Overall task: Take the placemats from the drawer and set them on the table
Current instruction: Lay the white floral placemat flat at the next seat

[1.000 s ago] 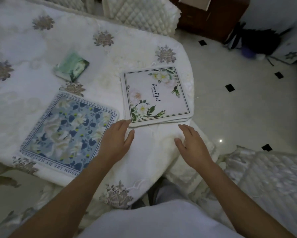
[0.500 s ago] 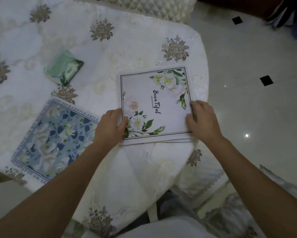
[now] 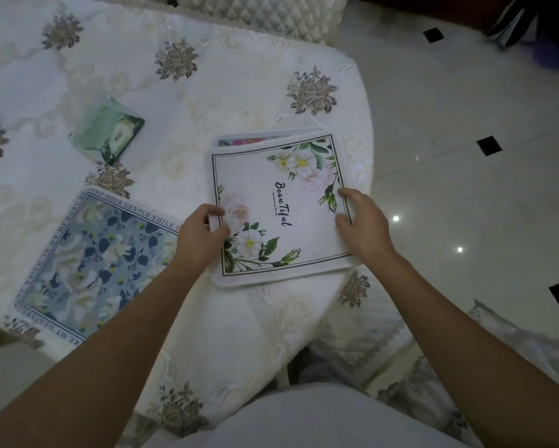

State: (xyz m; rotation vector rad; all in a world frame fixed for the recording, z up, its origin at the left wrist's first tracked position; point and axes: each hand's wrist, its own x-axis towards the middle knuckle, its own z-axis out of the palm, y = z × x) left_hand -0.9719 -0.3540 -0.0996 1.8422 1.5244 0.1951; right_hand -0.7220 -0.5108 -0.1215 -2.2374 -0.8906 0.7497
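A white placemat (image 3: 281,208) with white flowers and the word "Beautiful" tops a small stack near the table's right edge. The strip of another placemat (image 3: 255,139) peeks out beyond its far edge. My left hand (image 3: 200,236) pinches the top mat's left edge, thumb on top. My right hand (image 3: 363,223) grips its right edge with curled fingers. A blue floral placemat (image 3: 91,260) lies flat on the table (image 3: 226,76) to the left.
A green packet (image 3: 108,130) lies on the embroidered white tablecloth beyond the blue mat. A quilted chair back (image 3: 262,14) stands at the far side. Glossy tiled floor (image 3: 465,156) lies to the right, and another cushioned chair (image 3: 384,334) sits at the lower right.
Both hands moved from the table's near edge onto the white mat's sides. The top mat has slid toward me, uncovering the far strip of the mat beneath.
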